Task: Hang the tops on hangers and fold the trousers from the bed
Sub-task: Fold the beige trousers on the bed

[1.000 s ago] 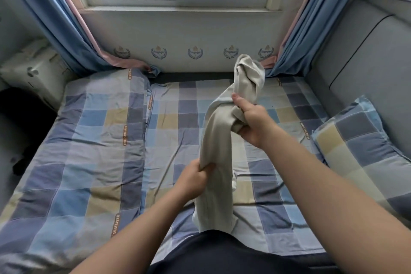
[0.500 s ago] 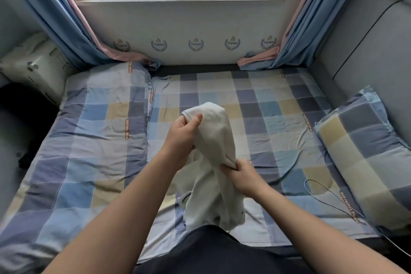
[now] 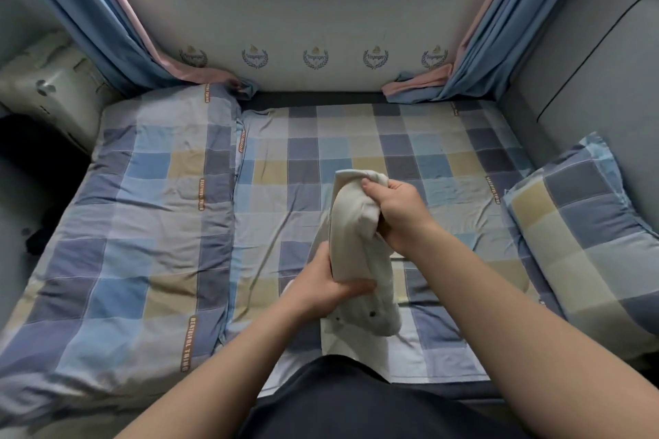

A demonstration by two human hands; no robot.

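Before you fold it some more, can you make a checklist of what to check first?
1. Left hand gripping the garment: ok.
2. Right hand gripping its top end: ok.
3. Garment smoothed flat: not ok, bunched between the hands.
4. Bare room on the bed ahead to lay it down: ok.
5. Trousers or a top: cannot tell.
6. Pillow out of the way: ok, off to the right.
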